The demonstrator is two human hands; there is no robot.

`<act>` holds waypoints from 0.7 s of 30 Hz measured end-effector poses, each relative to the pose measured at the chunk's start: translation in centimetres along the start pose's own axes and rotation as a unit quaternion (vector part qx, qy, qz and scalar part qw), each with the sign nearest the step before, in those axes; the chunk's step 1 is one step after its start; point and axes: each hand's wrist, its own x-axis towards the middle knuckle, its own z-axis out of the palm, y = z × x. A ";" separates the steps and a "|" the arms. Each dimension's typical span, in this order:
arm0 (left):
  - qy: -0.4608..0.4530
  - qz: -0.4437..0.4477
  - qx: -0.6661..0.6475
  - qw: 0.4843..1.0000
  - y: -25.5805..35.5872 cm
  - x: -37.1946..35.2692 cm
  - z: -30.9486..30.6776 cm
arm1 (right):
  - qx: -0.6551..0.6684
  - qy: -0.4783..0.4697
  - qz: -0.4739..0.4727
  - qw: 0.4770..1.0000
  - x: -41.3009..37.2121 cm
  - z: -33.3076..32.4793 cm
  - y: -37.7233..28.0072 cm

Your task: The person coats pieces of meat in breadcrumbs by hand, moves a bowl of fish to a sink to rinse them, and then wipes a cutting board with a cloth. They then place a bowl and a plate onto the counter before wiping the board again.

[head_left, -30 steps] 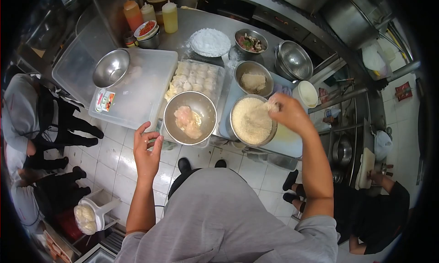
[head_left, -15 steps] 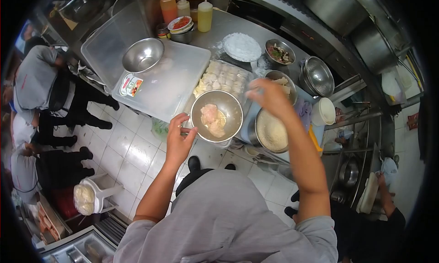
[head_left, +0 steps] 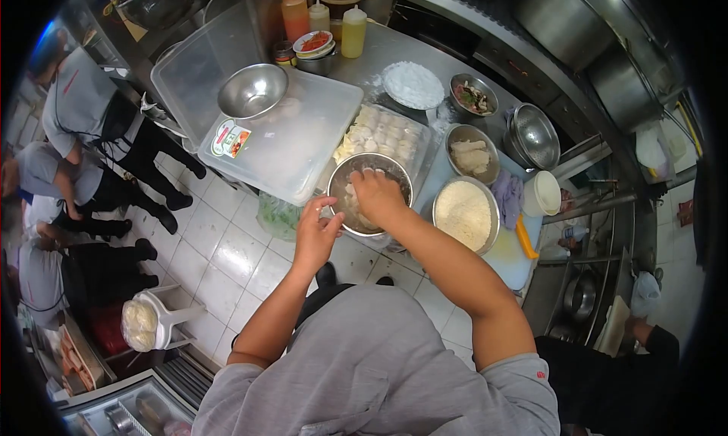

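Note:
My left hand [head_left: 317, 235] grips the left rim of a steel mixing bowl [head_left: 408, 180], thumb and forefinger at its edge. The bowl holds pale pink raw meat [head_left: 350, 205]. Reaching down into it, my right hand [head_left: 377, 197] has its bent fingers on the meat; the fingertips are hidden. Behind the bowl is a clear plastic tray [head_left: 425, 144] with rows of pale, floury pieces [head_left: 383, 133]. To the right stand a bowl of breadcrumbs [head_left: 465, 214] and a bowl of pale coated pieces [head_left: 470, 157].
A large plastic lid [head_left: 303, 133] bears an empty steel bowl [head_left: 252, 91]. Behind are a plate of white flour [head_left: 412, 85], squeeze bottles [head_left: 353, 32] and a bowl of mixed ingredients [head_left: 473, 95]. A colander [head_left: 535, 135] and purple cloth [head_left: 506, 195] lie right. Several people stand left; another person is right.
My right hand has moved left and down from above the coated-pieces bowl into the meat bowl. My left hand stays at the rim. The view has shifted slightly.

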 end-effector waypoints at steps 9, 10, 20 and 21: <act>0.023 0.099 0.138 0.985 1.6 -0.6 -0.4 | 0.379 -0.105 0.099 0.914 -0.2 -5.9 5.2; 0.027 0.106 0.150 0.983 1.9 -0.8 -0.6 | 0.452 -0.106 0.109 0.879 -0.8 -6.5 5.9; -0.021 0.125 0.164 0.978 5.0 -2.6 0.0 | 0.292 -0.097 0.204 0.929 -9.8 -14.4 11.2; -0.035 0.132 0.160 0.978 5.2 -2.7 0.4 | 0.274 -0.113 0.211 0.932 -10.6 -13.9 11.7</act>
